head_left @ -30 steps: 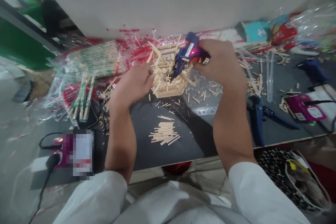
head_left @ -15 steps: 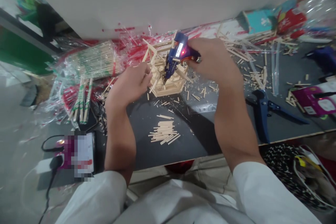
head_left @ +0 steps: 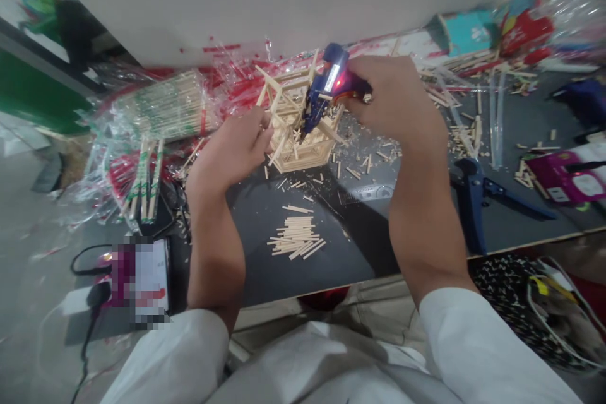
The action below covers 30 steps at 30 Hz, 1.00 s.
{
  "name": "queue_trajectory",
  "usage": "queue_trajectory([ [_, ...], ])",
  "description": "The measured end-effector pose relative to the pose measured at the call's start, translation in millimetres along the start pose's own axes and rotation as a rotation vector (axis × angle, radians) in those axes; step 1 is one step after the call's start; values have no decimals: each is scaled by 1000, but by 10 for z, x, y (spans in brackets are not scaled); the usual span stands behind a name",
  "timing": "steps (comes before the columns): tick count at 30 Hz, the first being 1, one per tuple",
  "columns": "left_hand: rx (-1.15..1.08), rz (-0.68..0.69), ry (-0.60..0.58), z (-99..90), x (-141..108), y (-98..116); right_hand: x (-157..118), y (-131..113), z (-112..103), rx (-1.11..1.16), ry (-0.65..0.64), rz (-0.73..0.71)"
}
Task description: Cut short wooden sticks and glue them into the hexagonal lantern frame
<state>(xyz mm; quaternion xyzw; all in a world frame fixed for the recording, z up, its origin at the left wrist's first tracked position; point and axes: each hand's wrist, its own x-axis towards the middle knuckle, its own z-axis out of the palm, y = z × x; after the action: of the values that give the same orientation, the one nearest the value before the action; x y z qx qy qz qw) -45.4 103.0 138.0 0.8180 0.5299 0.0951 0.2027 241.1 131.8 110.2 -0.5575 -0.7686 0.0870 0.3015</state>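
A many-sided frame of stacked wooden sticks (head_left: 305,160) stands on the dark table, with several sticks rising from its rim. My left hand (head_left: 243,142) is closed at the frame's left side, its fingertips gripping the edge there. In my right hand (head_left: 386,98) is a dark blue glue gun (head_left: 326,85) with a small red light glowing on its body. The gun tilts nose down, its tip over the inside of the frame; whether the tip touches a stick I cannot tell. A pile of short cut sticks (head_left: 296,237) lies in front of the frame.
Blue cutters (head_left: 473,205) and a clear ruler (head_left: 364,194) lie to the right, among stick offcuts. Wrapped chopsticks (head_left: 165,107) in plastic are at the left, above a phone (head_left: 151,271) with cables. A purple box (head_left: 565,177) sits far right. A wall closes off the back.
My right hand and the glue gun have shifted slightly up and to the right. My left hand stays at the frame's left side.
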Motion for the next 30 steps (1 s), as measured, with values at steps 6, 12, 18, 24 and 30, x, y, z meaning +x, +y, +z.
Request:
queue_trajectory([
  [6, -4, 12, 13, 4, 4, -10, 3, -18, 43, -34, -35, -30],
  [12, 14, 23, 27, -3, -4, -10, 5, -31, 62, -77, -50, -40],
  [18, 5, 5, 15, 1, 1, -10, 6, -40, 61, -99, -55, -28],
  [24, -6, -14, 13, -11, 1, -33, 4, -19, 2, -109, -33, 8],
  [30, -4, -47, 1, -24, 6, -51, -1, -43, -20, -103, 132, 38],
])
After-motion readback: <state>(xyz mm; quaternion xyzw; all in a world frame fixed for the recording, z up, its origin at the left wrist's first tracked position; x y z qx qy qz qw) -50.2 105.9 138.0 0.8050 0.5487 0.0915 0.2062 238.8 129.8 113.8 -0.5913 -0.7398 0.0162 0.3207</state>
